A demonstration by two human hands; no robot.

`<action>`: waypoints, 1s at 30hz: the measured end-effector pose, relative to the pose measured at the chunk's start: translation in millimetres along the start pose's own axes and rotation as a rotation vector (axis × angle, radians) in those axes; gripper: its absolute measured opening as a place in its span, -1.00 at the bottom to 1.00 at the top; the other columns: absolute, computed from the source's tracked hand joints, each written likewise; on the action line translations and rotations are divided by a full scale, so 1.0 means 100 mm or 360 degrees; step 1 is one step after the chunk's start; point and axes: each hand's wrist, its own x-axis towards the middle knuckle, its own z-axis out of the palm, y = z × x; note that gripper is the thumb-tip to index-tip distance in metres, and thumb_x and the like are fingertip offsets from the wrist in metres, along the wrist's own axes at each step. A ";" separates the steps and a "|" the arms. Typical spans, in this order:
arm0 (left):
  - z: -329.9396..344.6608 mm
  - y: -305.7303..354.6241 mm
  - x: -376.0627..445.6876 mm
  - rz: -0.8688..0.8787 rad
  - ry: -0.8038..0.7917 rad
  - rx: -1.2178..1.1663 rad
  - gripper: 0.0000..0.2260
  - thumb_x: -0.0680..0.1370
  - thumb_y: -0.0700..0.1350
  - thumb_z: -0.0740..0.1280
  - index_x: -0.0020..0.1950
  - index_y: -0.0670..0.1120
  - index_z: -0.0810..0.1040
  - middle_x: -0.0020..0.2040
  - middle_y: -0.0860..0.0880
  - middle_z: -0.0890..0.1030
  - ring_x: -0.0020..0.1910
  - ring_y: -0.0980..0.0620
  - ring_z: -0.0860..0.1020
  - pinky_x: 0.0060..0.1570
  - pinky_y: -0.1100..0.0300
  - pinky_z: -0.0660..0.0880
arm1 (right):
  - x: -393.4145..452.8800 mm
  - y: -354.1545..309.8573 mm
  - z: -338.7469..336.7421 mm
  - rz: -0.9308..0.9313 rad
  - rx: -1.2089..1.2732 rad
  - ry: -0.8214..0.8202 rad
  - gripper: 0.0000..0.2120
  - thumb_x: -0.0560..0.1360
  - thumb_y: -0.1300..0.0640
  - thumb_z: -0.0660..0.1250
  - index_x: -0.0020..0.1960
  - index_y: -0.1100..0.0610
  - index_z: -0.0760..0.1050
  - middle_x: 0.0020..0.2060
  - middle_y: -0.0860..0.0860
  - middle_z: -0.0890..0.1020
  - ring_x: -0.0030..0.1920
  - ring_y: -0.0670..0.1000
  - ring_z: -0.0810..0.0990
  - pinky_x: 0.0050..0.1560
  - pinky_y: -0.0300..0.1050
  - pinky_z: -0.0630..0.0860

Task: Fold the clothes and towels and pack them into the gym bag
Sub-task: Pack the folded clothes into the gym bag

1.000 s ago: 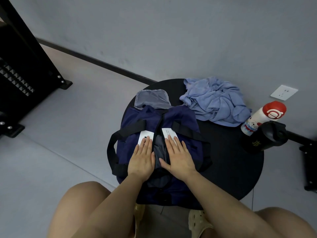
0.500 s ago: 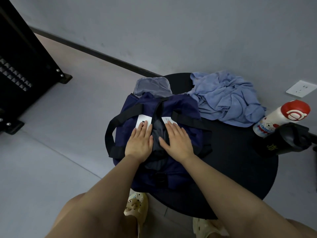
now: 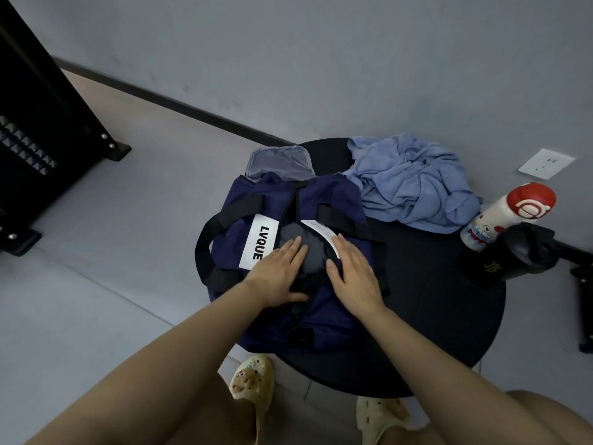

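A navy gym bag (image 3: pixel 337 200) with black straps and a white label lies on the round black table (image 3: pixel 449 316). Its top opening gapes and shows dark grey cloth (image 3: pixel 296 236) inside. My left hand (image 3: pixel 278 274) lies flat with straight fingers on the left lip of the opening, its fingertips on the grey cloth. On the right lip my right hand (image 3: pixel 354 277) rests flat, fingers straight. A crumpled light blue towel (image 3: pixel 414 181) lies loose on the table beyond the bag to the right. A grey flap (image 3: pixel 279 163) sticks out at the bag's far end.
A white bottle with a red cap (image 3: pixel 510 213) and a black shaker cup (image 3: pixel 519 252) stand at the table's right edge. A black metal frame (image 3: pixel 38 123) stands on the floor at the left. The wall is close behind, with a socket (image 3: pixel 545 163).
Both hands have slid apart and back toward me, widening the bag's opening and uncovering the white label. The camera has risen and shifted.
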 end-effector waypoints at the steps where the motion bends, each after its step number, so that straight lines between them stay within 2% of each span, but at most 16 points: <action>1: 0.02 0.05 -0.01 -0.0026 -0.0018 0.0097 -0.08 0.49 0.25 0.27 0.54 -0.15 -0.24 0.55 -0.15 -0.22 0.54 -0.07 -0.14 0.48 0.12 -0.11 | -0.04 0.01 0.01 0.0001 -0.0018 0.0008 -0.46 0.62 -0.04 0.11 0.54 0.10 0.10 0.52 -0.01 0.17 0.51 -0.02 0.11 0.50 -0.02 0.09; 4: 0.06 0.15 -0.02 -0.0173 -0.0045 0.0195 -0.16 0.56 0.16 0.23 0.52 -0.17 -0.28 0.54 -0.18 -0.24 0.54 -0.09 -0.18 0.48 0.10 -0.13 | -0.20 0.06 0.03 -0.0036 0.0001 -0.0019 -0.27 0.55 -0.18 0.20 0.56 0.08 -0.03 0.54 -0.05 0.04 0.53 -0.08 -0.03 0.53 -0.06 -0.09; 8: 0.14 0.20 -0.05 -0.0253 -0.0005 0.0243 -0.37 0.66 -0.04 0.07 0.51 -0.20 -0.30 0.54 -0.20 -0.22 0.54 -0.10 -0.17 0.48 0.09 -0.13 | -0.44 0.18 0.08 -0.0180 -0.0258 -0.0320 0.09 0.31 -0.48 0.20 0.46 -0.05 -0.45 0.48 -0.12 -0.35 0.48 -0.12 -0.38 0.49 -0.09 -0.27; 11: 0.17 0.22 -0.06 -0.0214 0.0039 0.0279 -0.50 0.65 -0.26 -0.07 0.51 -0.26 -0.26 0.54 -0.25 -0.16 0.54 -0.14 -0.13 0.48 0.07 -0.12 | -0.47 0.22 0.15 -0.0162 -0.0447 -0.0438 0.19 0.27 -0.48 0.27 0.40 -0.05 -0.56 0.41 -0.08 -0.48 0.45 -0.06 -0.46 0.51 0.03 -0.20; 14: 0.18 0.23 -0.06 -0.0151 0.0071 0.0316 -0.52 0.65 -0.29 -0.08 0.51 -0.28 -0.23 0.54 -0.26 -0.13 0.54 -0.15 -0.11 0.48 0.06 -0.14 | -0.48 0.15 0.22 -0.0067 -0.0434 -0.0391 0.22 0.29 -0.38 0.37 0.39 -0.03 -0.56 0.42 -0.06 -0.48 0.49 -0.01 -0.36 0.51 0.04 -0.11; 16: 0.18 0.21 -0.08 -0.0097 0.0100 0.0347 -0.51 0.64 -0.31 -0.07 0.51 -0.28 -0.22 0.54 -0.25 -0.12 0.54 -0.14 -0.10 0.48 0.07 -0.13 | -0.51 0.11 0.25 -0.0035 -0.0289 -0.0344 0.20 0.31 -0.30 0.42 0.42 0.00 -0.49 0.45 -0.05 -0.42 0.53 0.01 -0.25 0.53 0.00 -0.01; 18: 0.16 0.20 -0.11 -0.0071 0.0128 0.0378 -0.51 0.64 -0.32 -0.07 0.52 -0.28 -0.22 0.55 -0.25 -0.11 0.54 -0.14 -0.08 0.48 0.08 -0.13 | -0.55 0.07 0.24 -0.0021 -0.0015 -0.0270 0.12 0.35 -0.26 0.42 0.46 0.01 -0.39 0.50 -0.04 -0.30 0.53 -0.04 -0.18 0.52 -0.09 0.05; 20: 0.14 0.19 -0.14 -0.0067 0.0134 0.0390 -0.52 0.64 -0.32 -0.09 0.52 -0.27 -0.21 0.55 -0.24 -0.10 0.54 -0.13 -0.07 0.48 0.09 -0.13 | -0.57 -0.01 0.17 0.0073 0.0262 -0.0036 -0.04 0.38 -0.34 0.30 0.54 -0.02 -0.15 0.55 -0.04 0.00 0.53 -0.08 0.02 0.46 -0.14 0.17; 22: 0.13 0.19 -0.17 -0.0068 0.0129 0.0401 -0.53 0.64 -0.33 -0.11 0.52 -0.28 -0.20 0.54 -0.25 -0.10 0.54 -0.14 -0.07 0.48 0.08 -0.13 | -0.48 -0.15 0.08 0.0297 0.0359 0.0274 -0.18 0.35 -0.46 0.15 0.48 -0.05 0.15 0.43 -0.06 0.35 0.41 -0.03 0.33 0.26 -0.10 0.35; 23: 0.12 0.20 -0.18 -0.0065 0.0133 0.0398 -0.54 0.64 -0.33 -0.11 0.52 -0.28 -0.20 0.54 -0.26 -0.10 0.54 -0.15 -0.07 0.48 0.07 -0.13 | -0.38 -0.22 0.02 0.0407 0.0340 0.0343 -0.20 0.34 -0.48 0.15 0.43 -0.05 0.20 0.37 -0.06 0.43 0.35 0.01 0.41 0.16 -0.09 0.39; 25: 0.12 0.23 -0.20 -0.0057 0.0134 0.0392 -0.54 0.64 -0.33 -0.11 0.51 -0.29 -0.20 0.54 -0.27 -0.10 0.54 -0.16 -0.07 0.48 0.06 -0.12 | -0.13 -0.34 -0.10 0.0562 0.0181 0.0236 -0.27 0.39 -0.41 0.19 0.43 -0.04 0.22 0.32 -0.02 0.48 0.28 0.09 0.47 0.09 -0.03 0.41; 27: 0.10 0.25 -0.21 -0.0057 0.0120 0.0392 -0.54 0.64 -0.35 -0.11 0.51 -0.30 -0.19 0.54 -0.28 -0.09 0.53 -0.17 -0.07 0.48 0.05 -0.12 | 0.11 -0.40 -0.19 0.0611 -0.0109 0.0015 -0.46 0.50 -0.22 0.21 0.40 -0.01 0.31 0.23 0.08 0.56 0.21 0.20 0.52 0.06 0.00 0.44; 29: 0.06 0.24 -0.23 -0.0063 0.0121 0.0388 -0.53 0.63 -0.37 -0.11 0.51 -0.30 -0.19 0.54 -0.29 -0.09 0.53 -0.17 -0.07 0.48 0.06 -0.12 | 0.24 -0.44 -0.28 0.0604 -0.0217 0.0011 -0.69 0.57 -0.01 0.17 0.21 0.11 0.51 0.07 0.19 0.62 0.08 0.25 0.57 -0.03 0.00 0.48; 30: 0.02 0.23 -0.23 -0.0070 0.0133 0.0387 -0.53 0.63 -0.38 -0.10 0.51 -0.30 -0.18 0.54 -0.28 -0.08 0.54 -0.16 -0.06 0.48 0.06 -0.13 | 0.26 -0.44 -0.30 0.0599 -0.0152 0.0081 -0.73 0.59 0.05 0.16 0.07 0.17 0.56 -0.02 0.22 0.64 0.01 0.26 0.58 -0.09 -0.01 0.47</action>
